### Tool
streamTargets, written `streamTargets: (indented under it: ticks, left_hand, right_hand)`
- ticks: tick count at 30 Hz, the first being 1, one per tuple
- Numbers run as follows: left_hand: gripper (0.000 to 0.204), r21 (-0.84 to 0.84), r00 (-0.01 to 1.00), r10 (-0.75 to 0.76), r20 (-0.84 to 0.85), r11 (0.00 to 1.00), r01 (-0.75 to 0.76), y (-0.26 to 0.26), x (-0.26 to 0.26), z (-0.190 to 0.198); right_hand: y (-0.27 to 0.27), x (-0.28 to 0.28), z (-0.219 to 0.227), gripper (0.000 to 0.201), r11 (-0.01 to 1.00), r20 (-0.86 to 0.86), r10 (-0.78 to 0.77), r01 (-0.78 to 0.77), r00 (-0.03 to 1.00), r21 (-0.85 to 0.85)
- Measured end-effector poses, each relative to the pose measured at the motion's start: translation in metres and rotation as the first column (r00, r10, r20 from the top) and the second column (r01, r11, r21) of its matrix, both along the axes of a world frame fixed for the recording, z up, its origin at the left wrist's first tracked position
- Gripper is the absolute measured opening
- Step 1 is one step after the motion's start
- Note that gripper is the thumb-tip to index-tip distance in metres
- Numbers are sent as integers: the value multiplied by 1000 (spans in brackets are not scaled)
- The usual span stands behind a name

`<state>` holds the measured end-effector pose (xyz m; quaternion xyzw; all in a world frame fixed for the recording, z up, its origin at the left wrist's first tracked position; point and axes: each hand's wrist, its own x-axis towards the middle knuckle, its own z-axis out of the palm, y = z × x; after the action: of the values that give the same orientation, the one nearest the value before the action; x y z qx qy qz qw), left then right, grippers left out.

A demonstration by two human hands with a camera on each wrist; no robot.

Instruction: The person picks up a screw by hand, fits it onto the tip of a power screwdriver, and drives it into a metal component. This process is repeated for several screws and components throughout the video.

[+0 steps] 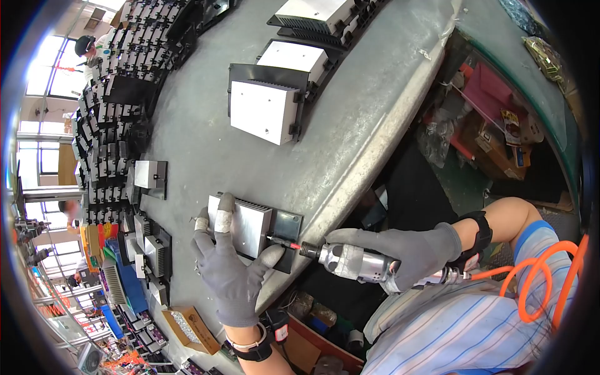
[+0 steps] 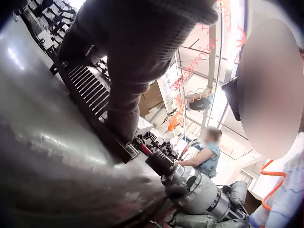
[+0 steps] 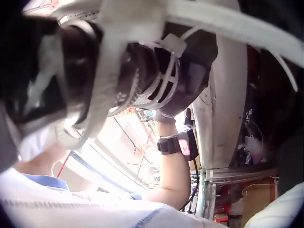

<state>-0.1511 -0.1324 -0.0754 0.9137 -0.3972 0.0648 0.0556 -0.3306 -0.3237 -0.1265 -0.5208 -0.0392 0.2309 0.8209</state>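
Note:
A finned heat sink (image 1: 251,230) with a flat silvery face lies on the grey bench, on a black plate (image 1: 287,226). My gloved left hand (image 1: 230,275) grips it, fingers over its far side and thumb by the near corner. In the left wrist view its fins (image 2: 88,88) show beneath the fingers. My gloved right hand (image 1: 422,253) holds a silver air screwdriver (image 1: 357,262) lying nearly level. Its bit reaches the plate's edge beside the left thumb. The screwdriver's body (image 3: 76,71) fills much of the right wrist view.
More heat sinks (image 1: 262,112) stand farther along the bench (image 1: 369,119), with many black parts (image 1: 119,125) stacked at the left. A small carton (image 1: 190,328) of screws sits near the left forearm. The orange coiled hose (image 1: 531,269) trails off the screwdriver. Boxes (image 1: 494,150) lie below the bench edge.

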Motion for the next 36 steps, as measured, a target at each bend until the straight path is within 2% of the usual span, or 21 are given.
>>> streamTargets:
  ticks: [8,10,12,14,17,23,26,28,29,30,31,32,33,35,36]
  left_hand:
    - [98,-4,1000,1,-20,1000,-1,-3,0,2]
    - [96,82,1000,-15,1,997,15,-4,0,5]
    - [94,84,1000,-26,0,996,25,-4,-1,5]
    - [93,88,999,-38,1,995,37,-4,-1,6]
    - [91,58,998,-68,0,996,68,-3,-1,5]
    - [90,94,997,-65,29,994,62,-5,-2,6]
    - [90,59,994,-113,-6,992,114,-6,0,11]
    - [89,188,994,-101,-51,976,109,-8,8,21]
    - [96,303,997,-77,16,951,69,-8,23,23]
    - [98,283,968,-56,243,959,-16,-6,43,18]
    - [101,250,891,-22,454,963,-103,-18,49,22]
    - [102,198,934,-5,357,978,-70,-26,48,37]
    - [100,-31,996,-49,71,998,52,-50,36,55]
    - [100,-289,937,-310,-160,923,256,-79,44,51]
    - [102,-181,958,-277,-70,948,261,-99,38,48]
  right_hand:
    - [3,2,-3,95,998,-17,-24,25,1000,63]
    - [5,2,-6,95,997,8,-40,39,999,63]
    - [7,2,-7,95,997,33,-55,53,998,63]
    - [8,2,-5,95,988,-94,-38,52,995,148]
    - [5,3,-1,96,984,-184,32,1,982,176]
    - [3,8,4,96,969,-206,44,8,978,245]
    - [5,3,-6,96,980,-132,0,26,991,197]
    - [-2,-9,-4,97,997,-68,-9,14,998,75]
    - [-5,-16,-6,97,999,-20,-39,39,999,6]
    - [-8,-22,-2,94,996,11,-88,88,996,-4]
    - [-14,-25,1,94,995,-18,-62,60,998,-85]
    - [-20,-28,2,95,996,-61,-41,36,997,-82]
    - [-24,-29,3,96,997,-105,-19,12,994,-73]
    - [-29,-27,13,96,998,-131,-20,13,991,-55]
    - [-30,-27,16,97,1000,-160,-6,2,987,-30]
